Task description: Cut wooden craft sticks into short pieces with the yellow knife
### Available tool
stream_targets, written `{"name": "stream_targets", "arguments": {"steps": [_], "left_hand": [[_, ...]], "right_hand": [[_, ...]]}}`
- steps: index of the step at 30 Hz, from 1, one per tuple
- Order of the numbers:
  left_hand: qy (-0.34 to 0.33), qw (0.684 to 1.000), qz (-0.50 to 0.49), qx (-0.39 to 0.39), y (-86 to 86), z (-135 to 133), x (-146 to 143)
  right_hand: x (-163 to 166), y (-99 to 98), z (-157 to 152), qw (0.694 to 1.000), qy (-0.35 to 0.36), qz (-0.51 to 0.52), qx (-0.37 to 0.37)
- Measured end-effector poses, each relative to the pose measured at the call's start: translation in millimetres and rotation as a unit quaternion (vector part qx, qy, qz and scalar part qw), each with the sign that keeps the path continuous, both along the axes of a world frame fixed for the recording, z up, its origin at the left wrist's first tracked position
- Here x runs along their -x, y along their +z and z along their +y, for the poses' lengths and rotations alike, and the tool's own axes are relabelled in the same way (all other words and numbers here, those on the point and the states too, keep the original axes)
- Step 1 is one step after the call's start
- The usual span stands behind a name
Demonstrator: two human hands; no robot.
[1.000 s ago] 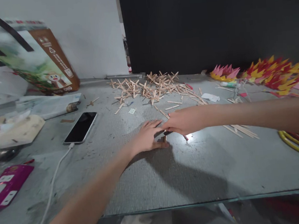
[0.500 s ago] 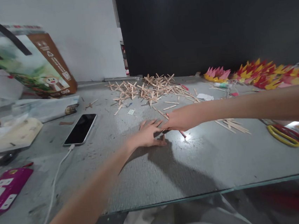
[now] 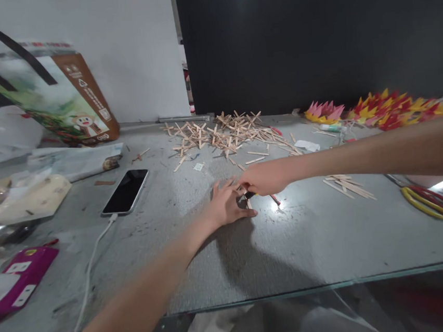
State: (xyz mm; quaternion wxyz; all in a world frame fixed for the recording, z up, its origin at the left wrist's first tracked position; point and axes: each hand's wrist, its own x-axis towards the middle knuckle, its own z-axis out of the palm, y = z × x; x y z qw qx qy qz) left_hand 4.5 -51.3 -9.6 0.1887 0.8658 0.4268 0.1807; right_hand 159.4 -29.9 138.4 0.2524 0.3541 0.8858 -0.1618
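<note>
1. Wooden stick [image 3: 249, 204]: on the tabletop [image 3: 171, 291], in the gap between thumb and fingers of the left hand [image 3: 231, 204]. Only a short near part shows; the far end is hidden under the hands.
2. Long axis: runs roughly near to far, away from the wearer, near end at the left thumb tip.
3. Left hand: palm down, thumb and fingers spread around the stick. Thumb looks to be touching the near end; can't tell if it's pinned or just bracketed.
4. Right hand: [image 3: 264, 177] comes in from the right, fingers bunched and closed on a small dark implement [image 3: 250, 195]. Exact type unclear.
5. Key relation: the implement sits at the far part of the visible stick, roughly crosswise to it. Contact looks likely, but the fingers hide the meeting point.
6. Nearer hand: basically a tie. Left thumb is at the near end, right fingertips are over the far side. The hands meet or overlap there.
7. Red-ended rod [image 3: 275, 199] pokes out below the right hand; can't tell if it's part of the implement.
8. Around: pile of crossed sticks [image 3: 218, 135] beyond the hands, loose sticks [image 3: 348, 185] to the right, scissors [image 3: 429, 203] further right.
</note>
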Motion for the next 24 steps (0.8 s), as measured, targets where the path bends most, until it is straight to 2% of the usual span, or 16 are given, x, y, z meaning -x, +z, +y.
{"name": "stream_targets", "arguments": {"steps": [2, 4, 9, 12, 17, 24], "left_hand": [[-0.002, 1.000, 0.002, -0.003, -0.7, 1, 0], [-0.010, 1.000, 0.001, -0.001, 0.1, 1, 1], [-0.022, 0.999, 0.012, 0.020, 4.9, 4, 5], [-0.022, 0.999, 0.033, 0.027, 5.4, 7, 6], [-0.019, 0.999, 0.040, 0.032, 3.3, 9, 6], [-0.023, 0.999, 0.033, 0.030, 6.7, 7, 6]], "right_hand": [[3, 1.4, 3, 1.000, -0.013, -0.007, -0.003], [0, 0.9, 8, 1.000, 0.009, 0.006, 0.004], [-26, -8.8, 23, 0.976, 0.210, 0.048, -0.001], [-41, -15.2, 28, 0.964, 0.262, 0.024, -0.043], [-46, -17.9, 23, 0.978, 0.200, 0.052, 0.005], [-38, -18.1, 8, 0.992, 0.030, 0.123, 0.028]]}}
